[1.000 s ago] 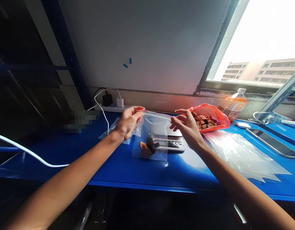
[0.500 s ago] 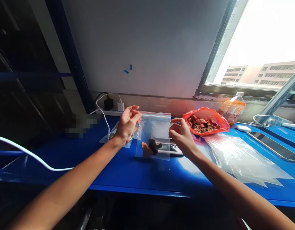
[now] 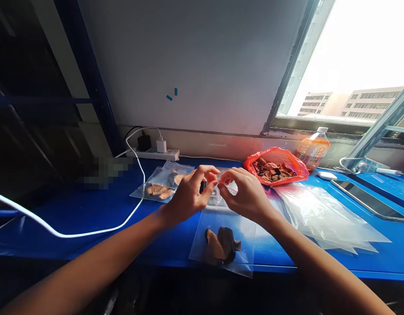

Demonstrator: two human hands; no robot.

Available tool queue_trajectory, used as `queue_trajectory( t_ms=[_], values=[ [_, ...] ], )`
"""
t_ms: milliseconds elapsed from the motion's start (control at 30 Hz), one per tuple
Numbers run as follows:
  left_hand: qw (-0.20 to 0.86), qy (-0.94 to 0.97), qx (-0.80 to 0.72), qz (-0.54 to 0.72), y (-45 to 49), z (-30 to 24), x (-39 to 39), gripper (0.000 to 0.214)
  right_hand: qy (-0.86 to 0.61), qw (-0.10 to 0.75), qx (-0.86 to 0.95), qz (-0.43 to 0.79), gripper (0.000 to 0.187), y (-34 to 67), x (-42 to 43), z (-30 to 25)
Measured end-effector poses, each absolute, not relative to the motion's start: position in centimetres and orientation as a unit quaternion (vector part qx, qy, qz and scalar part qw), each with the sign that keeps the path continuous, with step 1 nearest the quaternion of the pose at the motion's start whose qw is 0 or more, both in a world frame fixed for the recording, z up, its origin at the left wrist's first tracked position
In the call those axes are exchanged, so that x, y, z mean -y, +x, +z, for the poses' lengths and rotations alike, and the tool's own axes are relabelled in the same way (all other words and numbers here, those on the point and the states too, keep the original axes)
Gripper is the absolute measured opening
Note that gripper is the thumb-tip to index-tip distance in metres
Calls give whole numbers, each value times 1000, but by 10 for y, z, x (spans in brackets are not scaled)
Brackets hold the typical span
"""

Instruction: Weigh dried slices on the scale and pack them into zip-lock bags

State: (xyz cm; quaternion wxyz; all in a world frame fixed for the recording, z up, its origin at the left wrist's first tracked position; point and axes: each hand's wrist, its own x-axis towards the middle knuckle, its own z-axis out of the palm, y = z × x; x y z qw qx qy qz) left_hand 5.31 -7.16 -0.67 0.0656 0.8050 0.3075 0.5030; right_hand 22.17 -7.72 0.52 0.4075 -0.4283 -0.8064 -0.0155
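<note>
Both hands pinch the top edge of a clear zip bag (image 3: 197,245), which hangs down toward the table's front edge. Inside its lower part lie brown and dark dried slices (image 3: 223,245). My left hand (image 3: 193,190) is closed with thumb and fingertips on the bag's zip strip. Right beside it, my right hand (image 3: 243,192) pinches the same strip, its reddish line showing between the fingers. Behind the hands is a digital scale (image 3: 226,205), mostly covered by them and the bag. To the left lie filled zip bags (image 3: 159,190) with similar brown slices.
A red plastic bag (image 3: 303,168) full of dried slices stands open, with an orange drink bottle (image 3: 313,148) behind it. Flat clear bags (image 3: 323,214) and a phone (image 3: 369,199) lie right. A white cable (image 3: 90,234) runs across the blue table (image 3: 149,249) near a power strip (image 3: 172,154).
My hands have come together at the bag's top strip. The bag has moved down and nearer to me. More of the filled bags at the left now shows.
</note>
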Motion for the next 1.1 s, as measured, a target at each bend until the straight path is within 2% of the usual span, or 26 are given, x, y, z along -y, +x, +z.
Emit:
queue_trajectory(
  t_ms=[167,300,500,633,900,1000,1100],
  values=[
    [62,795,-359,485,54,2,74,20,-406,415,814,-29,11,224,73,2],
    [73,801,-380,457,55,8,74,5,-404,419,811,-58,12,219,71,-5],
    [-23,806,-394,442,49,11,70,10,-398,406,823,-15,10,221,56,-10],
    [-25,771,-423,475,38,21,67,10,-414,402,817,-12,12,232,46,-4],
    [62,689,-418,589,-4,40,40,16,-464,469,746,90,17,264,27,8],
    [52,614,-421,666,-37,42,22,19,-513,538,652,146,21,291,19,16],
    [36,617,-476,625,-64,31,-2,22,-540,586,584,156,23,330,8,30]
  ],
)
